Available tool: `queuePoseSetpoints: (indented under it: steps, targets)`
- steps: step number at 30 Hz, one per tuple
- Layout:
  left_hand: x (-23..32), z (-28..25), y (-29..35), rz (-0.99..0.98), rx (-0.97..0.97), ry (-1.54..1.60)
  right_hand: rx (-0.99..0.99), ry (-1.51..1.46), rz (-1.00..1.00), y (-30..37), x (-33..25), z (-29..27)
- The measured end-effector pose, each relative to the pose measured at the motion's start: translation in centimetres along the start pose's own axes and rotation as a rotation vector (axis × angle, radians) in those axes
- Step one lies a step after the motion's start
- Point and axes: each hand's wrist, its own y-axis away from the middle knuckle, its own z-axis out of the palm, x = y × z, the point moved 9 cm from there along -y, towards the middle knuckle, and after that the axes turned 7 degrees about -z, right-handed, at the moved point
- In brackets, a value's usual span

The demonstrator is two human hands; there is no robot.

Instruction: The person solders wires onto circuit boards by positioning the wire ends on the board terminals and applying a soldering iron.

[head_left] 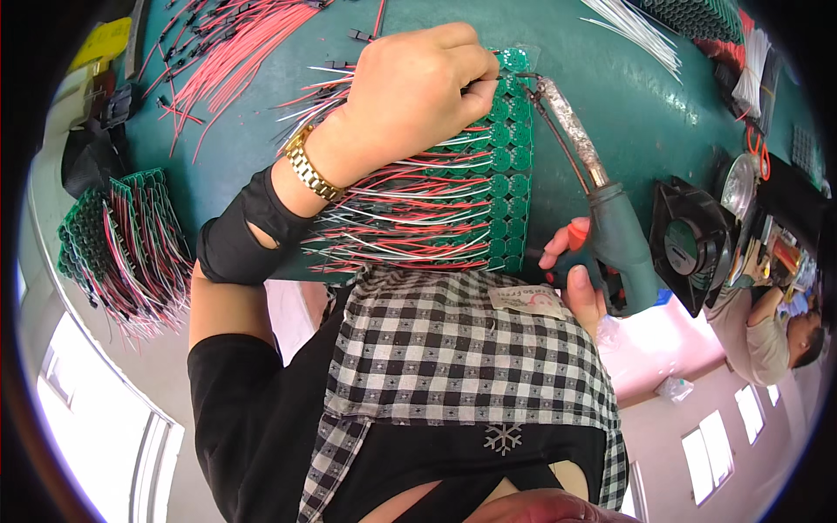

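My left hand (427, 83) is closed in a pinch over the upper part of a green circuit board panel (512, 187), made of rows of small round boards. A thin wire seems to be between its fingertips, mostly hidden by the hand. Red, white and black wires (410, 209) run leftward from the panel in rows. My right hand (580, 270) grips a dark green soldering gun (623, 244) with a red trigger. Its long metal barrel (571, 131) slants up and left, and the bent tip (523, 76) is at the panel's right edge, close to my left fingertips.
Loose red wires with black connectors (235, 52) lie at the far left; white wires (636, 35) lie at the far right. Stacked wired boards (126, 244) are at the left edge. A black fan (693, 244) stands right of the soldering gun. Another person (763, 336) is at the right.
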Motion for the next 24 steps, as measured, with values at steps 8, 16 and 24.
queuePoseSetpoints:
  steps: [8,16,24]
  targets:
    - [-0.3,-0.2,0.2,-0.004,0.006,0.0,-0.229,0.074,-0.04,-0.5,-1.2,1.4]
    - [-0.5,-0.1,0.2,-0.027,0.018,0.03,-0.229,0.05,-0.112,-0.2,-1.8,0.8]
    - [-0.5,-0.1,0.1,-0.008,0.025,0.042,-0.227,-0.005,-0.105,-0.7,-1.4,1.2]
